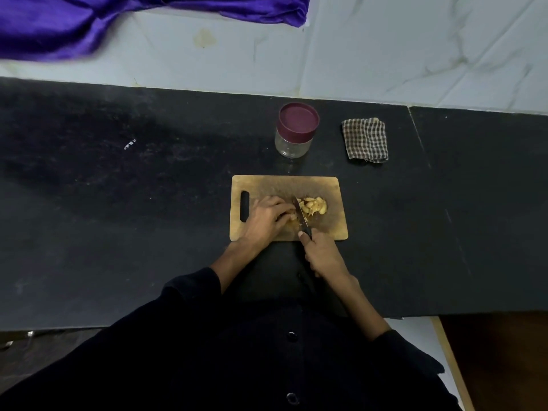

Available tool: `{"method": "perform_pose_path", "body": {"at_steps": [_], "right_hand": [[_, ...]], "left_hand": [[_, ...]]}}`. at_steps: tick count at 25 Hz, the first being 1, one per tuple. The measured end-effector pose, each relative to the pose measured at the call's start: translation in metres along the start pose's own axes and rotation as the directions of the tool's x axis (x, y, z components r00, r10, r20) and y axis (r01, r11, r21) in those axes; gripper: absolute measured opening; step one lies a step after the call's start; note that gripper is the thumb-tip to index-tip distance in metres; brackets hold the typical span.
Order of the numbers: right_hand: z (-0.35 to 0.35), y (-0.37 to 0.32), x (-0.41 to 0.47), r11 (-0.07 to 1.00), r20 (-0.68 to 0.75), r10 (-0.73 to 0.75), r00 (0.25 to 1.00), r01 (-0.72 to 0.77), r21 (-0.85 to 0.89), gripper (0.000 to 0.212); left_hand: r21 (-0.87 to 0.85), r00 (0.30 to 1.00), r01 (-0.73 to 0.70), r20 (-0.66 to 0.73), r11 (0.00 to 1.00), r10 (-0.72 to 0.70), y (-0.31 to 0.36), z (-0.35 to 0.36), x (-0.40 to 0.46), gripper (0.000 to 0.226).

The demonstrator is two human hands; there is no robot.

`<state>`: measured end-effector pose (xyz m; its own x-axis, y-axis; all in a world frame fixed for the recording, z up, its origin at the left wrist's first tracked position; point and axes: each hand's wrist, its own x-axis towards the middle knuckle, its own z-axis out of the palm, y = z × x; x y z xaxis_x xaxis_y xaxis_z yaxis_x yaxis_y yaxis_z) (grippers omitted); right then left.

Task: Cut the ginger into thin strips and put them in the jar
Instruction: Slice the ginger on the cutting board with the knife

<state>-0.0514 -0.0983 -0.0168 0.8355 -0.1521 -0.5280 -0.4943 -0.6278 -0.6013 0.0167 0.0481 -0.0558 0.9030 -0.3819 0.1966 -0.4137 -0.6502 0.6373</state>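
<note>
A wooden cutting board point(329, 185) lies on the black counter. On it my left hand point(267, 221) presses down on a piece of ginger point(293, 216), mostly hidden under my fingers. My right hand point(321, 253) grips a black-handled knife point(301, 216), its blade lying between my left fingers and a pile of cut ginger slices point(314, 206) to the right. A clear glass jar point(295, 130) with a maroon lid on stands behind the board.
A folded checked cloth point(366, 140) lies right of the jar. Purple fabric point(118, 19) drapes over the white tiled wall at the upper left. The black counter point(118, 188) stretches left and right; its front edge runs near my body.
</note>
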Motion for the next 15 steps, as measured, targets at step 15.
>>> {"method": "perform_pose_path", "body": {"at_steps": [15], "right_hand": [[-0.006,0.001,-0.005,0.980,-0.062,-0.001,0.998,-0.012,-0.201,0.033]], "left_hand": [[0.040,0.990,0.139,-0.013,0.989,-0.139,0.018,-0.005,0.011,0.021]]}}
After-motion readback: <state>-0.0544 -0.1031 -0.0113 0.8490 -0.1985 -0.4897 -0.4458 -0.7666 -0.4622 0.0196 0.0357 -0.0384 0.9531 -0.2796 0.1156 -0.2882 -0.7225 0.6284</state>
